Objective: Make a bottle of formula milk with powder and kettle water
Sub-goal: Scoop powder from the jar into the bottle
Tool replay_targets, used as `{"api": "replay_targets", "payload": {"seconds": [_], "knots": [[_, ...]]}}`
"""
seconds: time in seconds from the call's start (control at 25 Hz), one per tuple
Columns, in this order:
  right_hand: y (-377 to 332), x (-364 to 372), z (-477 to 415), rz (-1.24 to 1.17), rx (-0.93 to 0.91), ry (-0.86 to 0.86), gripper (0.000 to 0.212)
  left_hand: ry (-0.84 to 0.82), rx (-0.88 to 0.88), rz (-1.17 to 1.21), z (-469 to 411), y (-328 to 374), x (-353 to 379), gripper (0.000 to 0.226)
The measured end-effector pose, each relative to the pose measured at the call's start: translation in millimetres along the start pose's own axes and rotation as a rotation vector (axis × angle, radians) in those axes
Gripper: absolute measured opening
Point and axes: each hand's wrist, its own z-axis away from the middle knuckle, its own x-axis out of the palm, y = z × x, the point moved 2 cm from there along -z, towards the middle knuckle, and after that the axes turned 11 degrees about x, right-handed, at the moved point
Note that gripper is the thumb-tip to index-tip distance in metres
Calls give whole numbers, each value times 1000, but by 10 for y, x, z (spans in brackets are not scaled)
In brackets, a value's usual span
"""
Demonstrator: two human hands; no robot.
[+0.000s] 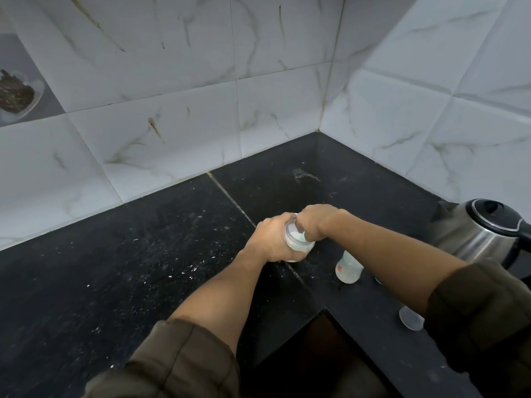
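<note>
Olive sleeves [184,357] pushed up, both forearms bare and stretched forward. Clear round cap [411,319] lies by the counter's [129,268] front edge, right side. Baby bottle [348,267], translucent plastic, whitish at the bottom, stands upright near the counter's inner front corner, beside the right forearm. Left hand [268,239] wraps curled fingers [290,256] round a clear jar [297,244] of white powder, tilted, just above the black speckled stone. Right hand [317,221] is bent down at the wrist, fingers bunched inside the jar mouth; something pale teal there, grip unclear. Steel kettle [479,234], black lid, far right.
</note>
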Motion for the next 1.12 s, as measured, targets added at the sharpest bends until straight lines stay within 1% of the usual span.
{"api": "replay_targets", "payload": {"seconds": [0.08,0.16,0.28,0.36,0.48,0.56,0.8,0.88,0.96,1.04,1.12], "knots": [[37,-45,5,-5,7,59,23,17,24,-16,-39,52,-43,74],[86,-82,14,-9,29,124,5,37,40,-28,-81,99,-65,74],[161,-147,54,-66,38,172,11,82,45,-28,-122,124,-83,76],[245,-192,90,-124,39,243,12,109,65,-52,-136,126,-96,73],[353,-176,69,-157,51,362,23,153,101,-92,-148,148,-109,67],[393,-112,8,-147,48,410,28,177,124,-116,-160,193,-110,64],[457,-12,-34,-130,78,468,31,206,159,-147,-213,297,-73,66],[461,14,-46,-167,84,451,33,211,171,-152,-222,320,-58,62],[461,38,-25,-222,98,407,33,210,190,-155,-224,340,-48,63],[469,21,37,-287,102,359,23,216,197,-157,-219,347,-43,63],[493,-22,86,-363,118,326,6,221,189,-159,-212,336,-49,61]]}}
